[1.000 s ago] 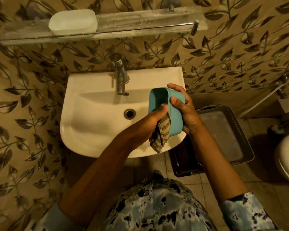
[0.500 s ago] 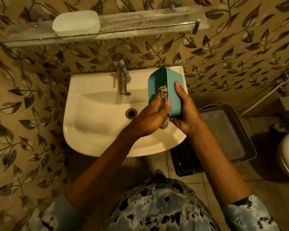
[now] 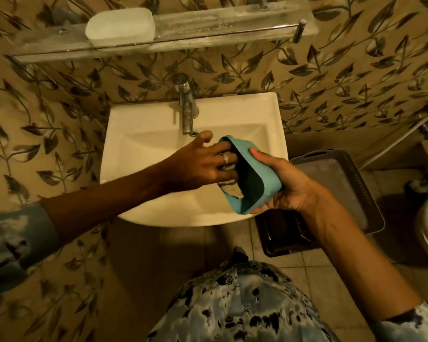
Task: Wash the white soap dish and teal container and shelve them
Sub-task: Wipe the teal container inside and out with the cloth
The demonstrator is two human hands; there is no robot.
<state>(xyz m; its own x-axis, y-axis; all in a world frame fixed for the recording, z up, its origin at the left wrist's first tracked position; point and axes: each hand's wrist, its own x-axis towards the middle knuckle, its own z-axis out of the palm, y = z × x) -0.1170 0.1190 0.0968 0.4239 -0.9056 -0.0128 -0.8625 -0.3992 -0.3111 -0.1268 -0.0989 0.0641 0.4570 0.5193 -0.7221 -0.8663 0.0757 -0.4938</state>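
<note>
- Two bare hands met over the right side of a white wash basin (image 3: 146, 149), seen from above.
- The right hand (image 3: 289, 186) gripped a teal container (image 3: 255, 178) from outside. Its thumb lay on the upper wall and its fingers wrapped beneath, holding the container on its side above the basin, opening facing left.
- The left hand (image 3: 200, 166) reached into that opening, fingers bent onto a checked cloth (image 3: 229, 188) pressed against the inside. Its thumb stood apart, raised toward the metal tap (image 3: 187, 112).
- A white soap dish (image 3: 120, 25) sat on the glass shelf (image 3: 232, 30) on the leaf-patterned wall above the basin, toward the shelf's left end.
- A grey perforated basket (image 3: 356, 174) lay on the tiled floor, just right of the basin.
</note>
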